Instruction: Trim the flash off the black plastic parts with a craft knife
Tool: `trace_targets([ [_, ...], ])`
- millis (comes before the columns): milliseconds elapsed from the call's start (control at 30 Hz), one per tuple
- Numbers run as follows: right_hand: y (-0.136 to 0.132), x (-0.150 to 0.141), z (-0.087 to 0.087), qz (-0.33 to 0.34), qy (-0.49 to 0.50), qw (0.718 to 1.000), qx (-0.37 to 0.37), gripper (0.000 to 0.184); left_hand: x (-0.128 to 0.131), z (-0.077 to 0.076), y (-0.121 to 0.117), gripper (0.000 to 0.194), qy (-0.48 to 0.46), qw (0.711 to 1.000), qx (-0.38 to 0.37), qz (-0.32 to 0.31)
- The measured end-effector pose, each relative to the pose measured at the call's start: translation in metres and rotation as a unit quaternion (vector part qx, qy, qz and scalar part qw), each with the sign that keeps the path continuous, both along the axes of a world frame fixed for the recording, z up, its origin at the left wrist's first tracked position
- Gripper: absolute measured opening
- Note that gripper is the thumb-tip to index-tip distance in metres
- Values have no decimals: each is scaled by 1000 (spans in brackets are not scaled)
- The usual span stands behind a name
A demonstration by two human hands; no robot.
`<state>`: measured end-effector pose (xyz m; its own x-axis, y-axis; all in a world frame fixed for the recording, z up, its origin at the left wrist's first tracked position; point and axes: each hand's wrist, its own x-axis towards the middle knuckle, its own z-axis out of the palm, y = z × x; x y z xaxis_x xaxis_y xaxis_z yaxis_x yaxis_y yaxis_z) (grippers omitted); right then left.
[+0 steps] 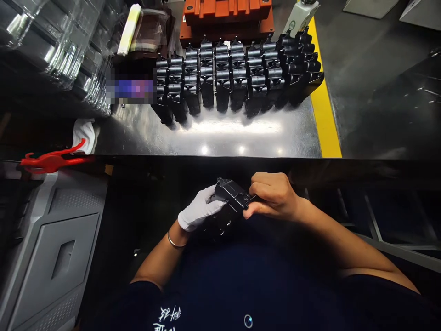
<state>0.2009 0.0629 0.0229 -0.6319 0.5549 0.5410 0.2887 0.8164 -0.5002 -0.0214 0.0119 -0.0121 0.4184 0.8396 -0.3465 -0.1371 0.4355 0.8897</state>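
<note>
A worker [248, 271] grips a black plastic part [231, 192] in both hands just short of the tabletop's [220, 142] near edge, held up in the air with no support that I can see beneath it. The left hand [201, 209], in a white glove [195, 215], is wrapped around one end, thumb on the near side; the bare right hand [274, 195] pinches the other between thumb and curled fingers. The hands are apart, linked only by the part; whether the right fingertips have hold of some smaller piece as well, I cannot tell. The likeliest mishap looks to be a drop: glove fabric may slide on smooth plastic, and a sharp tug from the right could twist the part free, to fall past the edge rather than onto the tabletop. A hard pinch might also scuff a corner or nick bare skin. Toward the tabletop's far edge, similar black parts [238, 73] stand in close-set rows before an orange block [227, 20]; a forward jerk of the hands could knock a front one into its neighbours. The rows' right end, crowding a yellow stripe [325, 119], seems the least steady, as its parts lean
</note>
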Motion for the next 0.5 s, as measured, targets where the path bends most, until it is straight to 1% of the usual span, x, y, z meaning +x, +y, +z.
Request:
trace_targets([
  [267, 0, 3, 0, -12, -9, 1000, 11, 58, 3, -2, -1, 62, -16, 1000, -3, 14],
  [367, 1, 3, 2, 2, -12, 1000, -7, 59, 3, -1, -2, 63, -12, 1000, -15, 14],
  [500, 2, 3, 4, 38, -26, 998, -52, 58, 2, -2, -2, 62, -11, 1000, -25, 6],
])
